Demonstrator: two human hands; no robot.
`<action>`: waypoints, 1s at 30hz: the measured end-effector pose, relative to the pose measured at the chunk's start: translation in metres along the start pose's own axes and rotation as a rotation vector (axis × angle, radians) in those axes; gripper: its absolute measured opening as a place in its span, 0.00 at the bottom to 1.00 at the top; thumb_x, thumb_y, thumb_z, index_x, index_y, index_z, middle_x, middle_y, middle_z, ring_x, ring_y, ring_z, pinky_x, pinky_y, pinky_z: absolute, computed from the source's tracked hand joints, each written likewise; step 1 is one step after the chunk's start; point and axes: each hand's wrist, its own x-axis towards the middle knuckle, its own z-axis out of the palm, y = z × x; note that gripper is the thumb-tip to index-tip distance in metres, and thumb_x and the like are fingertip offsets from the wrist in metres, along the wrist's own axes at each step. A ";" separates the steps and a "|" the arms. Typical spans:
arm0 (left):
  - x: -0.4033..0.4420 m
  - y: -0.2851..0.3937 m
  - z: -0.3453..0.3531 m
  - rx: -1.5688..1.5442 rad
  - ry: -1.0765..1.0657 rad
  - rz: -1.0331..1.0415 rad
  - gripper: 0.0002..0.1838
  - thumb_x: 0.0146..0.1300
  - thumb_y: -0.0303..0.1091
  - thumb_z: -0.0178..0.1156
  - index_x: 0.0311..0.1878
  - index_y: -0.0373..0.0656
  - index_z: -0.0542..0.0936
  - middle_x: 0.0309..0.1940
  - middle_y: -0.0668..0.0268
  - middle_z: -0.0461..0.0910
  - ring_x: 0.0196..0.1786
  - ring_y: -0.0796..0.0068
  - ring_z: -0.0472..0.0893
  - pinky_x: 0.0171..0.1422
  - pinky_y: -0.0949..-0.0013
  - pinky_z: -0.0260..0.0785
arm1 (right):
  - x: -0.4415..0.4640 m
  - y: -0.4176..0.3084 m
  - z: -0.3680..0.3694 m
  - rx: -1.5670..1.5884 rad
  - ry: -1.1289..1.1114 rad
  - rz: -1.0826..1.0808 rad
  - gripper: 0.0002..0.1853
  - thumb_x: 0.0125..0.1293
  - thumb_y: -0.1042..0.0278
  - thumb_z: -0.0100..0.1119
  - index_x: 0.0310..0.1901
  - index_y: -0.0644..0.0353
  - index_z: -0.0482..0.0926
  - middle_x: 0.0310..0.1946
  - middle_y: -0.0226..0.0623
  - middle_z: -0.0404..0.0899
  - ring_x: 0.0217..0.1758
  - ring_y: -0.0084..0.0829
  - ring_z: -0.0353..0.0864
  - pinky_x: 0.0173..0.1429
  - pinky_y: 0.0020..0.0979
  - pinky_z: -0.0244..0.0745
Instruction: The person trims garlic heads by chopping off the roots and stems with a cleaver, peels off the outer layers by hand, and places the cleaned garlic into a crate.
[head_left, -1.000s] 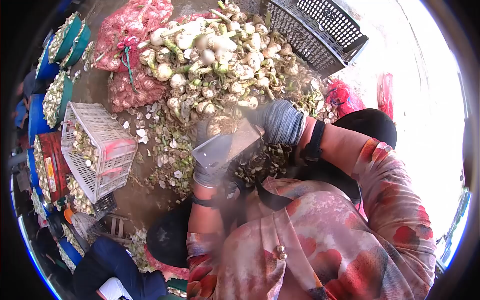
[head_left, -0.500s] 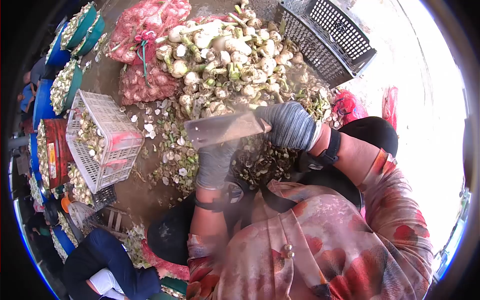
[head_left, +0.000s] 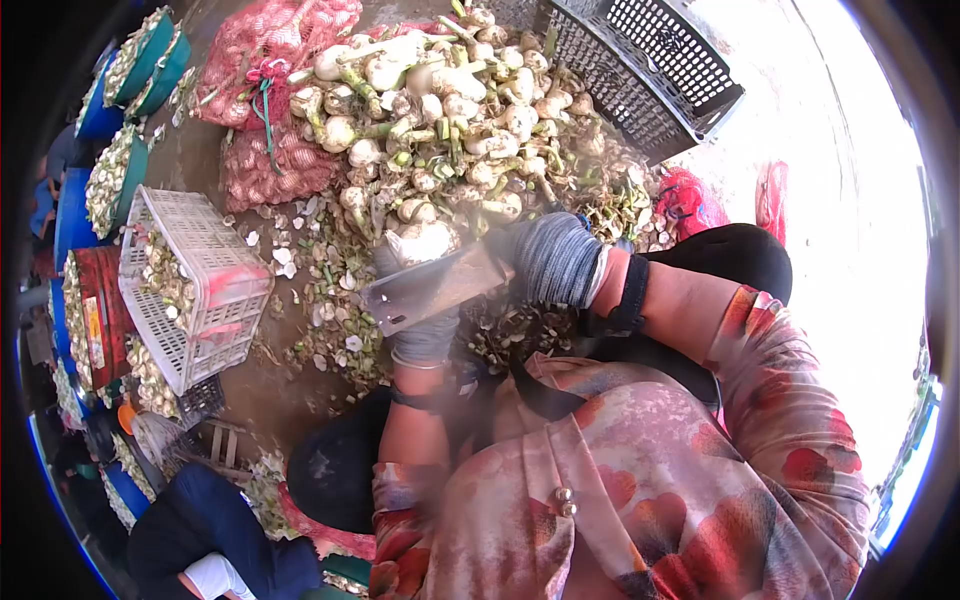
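A wide-bladed knife is gripped in my right hand, which wears a grey striped glove. Its blade points left and crosses in front of my left hand, also gloved. Just above the blade, my left hand holds a pale garlic bulb, its fingers mostly hidden by blade and bulb. Beyond both hands lies a large heap of garlic bulbs with green stems. Trimmings and peelings are scattered below and left of the heap.
Red mesh sacks of garlic lie at the upper left, a black crate at the upper right. A white crate stands left, near a red tub and blue and green tubs. Another person is at the lower left.
The knife has come lower, its blade now tilted below the bulb. The bulb in my left hand shows a pale, cleaner surface. The whole view has shifted slightly.
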 end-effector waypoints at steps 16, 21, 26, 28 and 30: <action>0.135 0.008 -0.245 -0.502 0.948 -0.074 0.22 0.69 0.47 0.53 0.62 0.47 0.70 0.57 0.61 0.74 0.59 0.63 0.72 0.53 0.58 0.68 | 0.028 0.028 -0.023 0.350 0.310 0.462 0.20 0.63 0.51 0.58 0.42 0.63 0.78 0.28 0.54 0.80 0.35 0.51 0.82 0.41 0.43 0.76; 0.155 -0.105 -0.147 0.085 0.212 -0.632 0.24 0.65 0.52 0.57 0.54 0.41 0.78 0.46 0.61 0.80 0.56 0.64 0.75 0.62 0.60 0.64 | 0.030 0.029 -0.015 0.433 0.323 0.435 0.16 0.63 0.59 0.61 0.42 0.65 0.77 0.30 0.54 0.81 0.35 0.50 0.82 0.40 0.41 0.76; 0.173 -0.143 -0.051 0.852 0.200 -0.819 0.40 0.43 0.55 0.71 0.59 0.44 0.74 0.60 0.50 0.72 0.64 0.50 0.70 0.69 0.57 0.63 | 0.037 0.023 -0.016 0.414 0.274 0.392 0.13 0.60 0.65 0.63 0.43 0.64 0.78 0.32 0.53 0.82 0.39 0.51 0.83 0.41 0.39 0.76; 0.175 -0.150 -0.050 0.910 0.102 -0.869 0.43 0.44 0.62 0.69 0.63 0.51 0.71 0.64 0.49 0.67 0.66 0.50 0.69 0.68 0.56 0.64 | 0.036 0.027 -0.011 0.472 0.284 0.388 0.14 0.59 0.66 0.63 0.44 0.64 0.78 0.32 0.52 0.82 0.38 0.50 0.83 0.41 0.39 0.76; 0.167 -0.168 -0.054 0.695 0.140 -0.775 0.41 0.44 0.58 0.69 0.62 0.49 0.71 0.63 0.48 0.68 0.63 0.50 0.71 0.64 0.54 0.67 | 0.038 0.026 -0.013 0.572 0.231 0.393 0.15 0.59 0.66 0.64 0.45 0.64 0.78 0.32 0.52 0.82 0.39 0.47 0.84 0.42 0.37 0.76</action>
